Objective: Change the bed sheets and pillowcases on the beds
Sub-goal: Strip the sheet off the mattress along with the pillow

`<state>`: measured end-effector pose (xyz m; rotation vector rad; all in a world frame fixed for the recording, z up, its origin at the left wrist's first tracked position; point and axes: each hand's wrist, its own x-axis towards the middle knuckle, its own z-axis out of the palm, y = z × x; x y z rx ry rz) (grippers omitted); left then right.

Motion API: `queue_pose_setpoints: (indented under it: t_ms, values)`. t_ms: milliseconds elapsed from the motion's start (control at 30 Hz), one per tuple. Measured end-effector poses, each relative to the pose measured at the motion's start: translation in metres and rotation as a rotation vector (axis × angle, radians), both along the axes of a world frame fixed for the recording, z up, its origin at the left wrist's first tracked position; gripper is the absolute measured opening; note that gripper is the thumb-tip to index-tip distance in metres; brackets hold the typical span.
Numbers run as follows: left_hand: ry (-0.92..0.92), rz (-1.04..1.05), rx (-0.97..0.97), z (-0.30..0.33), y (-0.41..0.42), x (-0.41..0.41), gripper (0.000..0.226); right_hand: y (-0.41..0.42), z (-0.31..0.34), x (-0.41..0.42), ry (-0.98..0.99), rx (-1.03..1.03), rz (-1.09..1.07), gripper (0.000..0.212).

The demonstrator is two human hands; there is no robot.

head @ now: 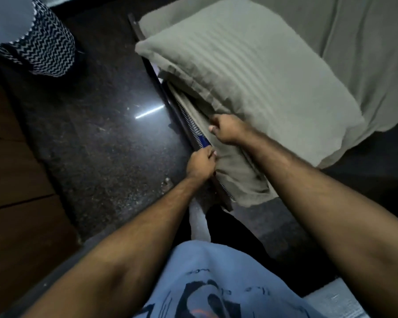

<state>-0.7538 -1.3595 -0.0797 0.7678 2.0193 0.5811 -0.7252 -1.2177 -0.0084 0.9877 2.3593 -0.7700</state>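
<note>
A grey-green striped pillow (246, 72) lies at the corner of the bed, on a sheet (365, 42) of the same colour. The sheet's edge (234, 171) hangs over the mattress side at the dark bed frame (170, 106). My left hand (200, 164) grips a fold of that hanging sheet low at the frame, fingers curled round the cloth. My right hand (228, 130) is a fist bunching the sheet just under the pillow's near corner. The mattress edge with its ribbed trim (191, 125) shows between the two hands.
Dark polished stone floor (97, 138) runs along the bed's left side. A zigzag-patterned black-and-white basket (46, 47) stands at the top left. Wooden furniture (16, 180) lines the left edge. My blue shirt and legs fill the bottom.
</note>
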Motion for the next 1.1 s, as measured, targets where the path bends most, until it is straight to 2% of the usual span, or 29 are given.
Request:
queue_pose_setpoints:
  t_ms: [67, 167, 233, 367, 467, 500, 567, 633, 700, 900, 1100]
  values:
    - [0.007, -0.037, 0.069, 0.007, -0.013, -0.003, 0.017, -0.011, -0.020, -0.021, -0.117, -0.038, 0.014, 0.040]
    - [0.040, -0.127, 0.157, 0.008, -0.027, -0.009, 0.016, -0.021, -0.047, -0.042, -0.175, -0.045, -0.006, 0.046]
    - [0.066, -0.195, 0.186, 0.011, -0.032, -0.017, 0.017, -0.025, -0.055, -0.053, -0.162, 0.029, -0.014, 0.047]
    - [0.064, -0.299, 0.219, 0.009, -0.039, -0.039, 0.017, -0.028, -0.054, -0.079, -0.125, 0.213, -0.005, 0.032]
    - [-0.071, -0.385, 0.216, -0.003, -0.041, -0.056, 0.020, -0.022, -0.042, -0.084, -0.132, 0.271, -0.021, 0.035]
    - [-0.159, -0.358, 0.209, -0.011, -0.040, -0.062, 0.027, -0.019, -0.039, -0.081, -0.128, 0.286, -0.034, 0.034]
    - [-0.343, -0.089, 0.182, -0.019, -0.035, -0.075, 0.036, -0.014, -0.029, -0.078, -0.113, 0.283, -0.052, 0.031]
    - [-0.482, 0.279, 0.136, -0.016, -0.026, -0.092, 0.029, -0.013, -0.021, -0.079, -0.116, 0.241, -0.038, 0.027]
    - [-0.562, 0.468, 0.066, -0.007, -0.016, -0.116, 0.018, -0.016, -0.016, -0.080, -0.132, 0.226, -0.012, 0.028]
    - [-0.611, 0.517, 0.028, 0.012, 0.013, -0.176, 0.018, -0.021, -0.014, -0.077, -0.083, 0.227, -0.034, 0.013]
    - [-0.633, 0.433, -0.024, 0.013, 0.060, -0.176, 0.027, -0.010, -0.007, -0.069, -0.012, 0.238, -0.042, 0.013]
